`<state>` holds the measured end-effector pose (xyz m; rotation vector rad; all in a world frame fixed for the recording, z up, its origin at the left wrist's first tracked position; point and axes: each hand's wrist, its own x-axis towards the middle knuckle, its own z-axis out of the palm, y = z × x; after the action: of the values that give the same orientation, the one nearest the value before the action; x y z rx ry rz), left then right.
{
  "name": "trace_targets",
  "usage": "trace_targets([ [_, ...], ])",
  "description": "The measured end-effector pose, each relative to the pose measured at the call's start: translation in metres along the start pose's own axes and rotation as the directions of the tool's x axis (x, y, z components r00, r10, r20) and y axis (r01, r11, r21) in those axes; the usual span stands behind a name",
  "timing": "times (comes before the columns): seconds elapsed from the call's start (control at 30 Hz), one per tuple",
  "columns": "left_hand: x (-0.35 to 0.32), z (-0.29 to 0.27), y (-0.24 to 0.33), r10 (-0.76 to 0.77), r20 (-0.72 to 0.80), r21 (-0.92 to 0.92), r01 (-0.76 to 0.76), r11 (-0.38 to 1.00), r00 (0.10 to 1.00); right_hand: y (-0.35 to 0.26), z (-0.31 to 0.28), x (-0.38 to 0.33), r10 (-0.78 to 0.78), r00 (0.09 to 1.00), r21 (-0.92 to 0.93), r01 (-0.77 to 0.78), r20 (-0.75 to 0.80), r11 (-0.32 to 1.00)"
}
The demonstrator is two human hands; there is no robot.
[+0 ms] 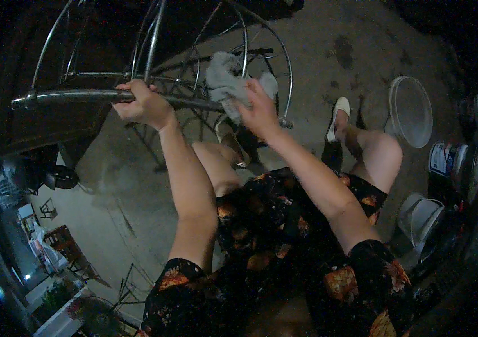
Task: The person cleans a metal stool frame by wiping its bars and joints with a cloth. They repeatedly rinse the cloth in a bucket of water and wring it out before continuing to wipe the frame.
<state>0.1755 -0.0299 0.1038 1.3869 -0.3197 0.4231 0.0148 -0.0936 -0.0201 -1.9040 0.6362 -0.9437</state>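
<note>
Head view: left hand (142,105) clamped around a metal bar (81,95) of a wire rack (205,50), upper left of frame — the bar's long axis runs left to right. Right hand (258,109) presses a grey rag (229,83) onto the same bar at upper centre, just beside the left hand.

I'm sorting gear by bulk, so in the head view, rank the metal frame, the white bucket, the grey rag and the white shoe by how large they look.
1. metal frame
2. white bucket
3. grey rag
4. white shoe
The rag sits nearer the camera than the bucket, so those two are unsure.
</note>
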Motion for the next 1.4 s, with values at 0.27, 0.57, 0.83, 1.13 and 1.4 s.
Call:
trace_targets([
  [0.27,0.0,0.006,-0.002,-0.003,-0.066,-0.064,-0.001,0.998,0.998,0.028,-0.08,-0.014,0.574,0.614,0.766,-0.642,0.542,-0.036],
  [0.57,0.008,0.001,-0.025,0.082,-0.117,0.024,-0.08,0.996,0.99,0.03,-0.067,-0.025,0.553,0.788,0.736,-0.539,0.27,0.41],
  [0.83,-0.005,0.017,0.005,0.01,-0.1,-0.041,-0.015,0.999,0.995,-0.008,-0.015,0.021,-0.226,0.96,-0.169,0.254,0.168,0.952],
  [1.13,0.003,0.016,-0.007,0.026,-0.167,-0.005,-0.027,1.0,0.986,-0.022,-0.013,0.029,-0.211,0.964,-0.184,0.24,0.162,0.953],
  [1.4,-0.007,0.019,0.0,0.006,-0.084,-0.049,-0.01,0.999,0.996,-0.002,-0.001,0.034,-0.359,0.913,-0.291,0.403,0.195,0.868],
])
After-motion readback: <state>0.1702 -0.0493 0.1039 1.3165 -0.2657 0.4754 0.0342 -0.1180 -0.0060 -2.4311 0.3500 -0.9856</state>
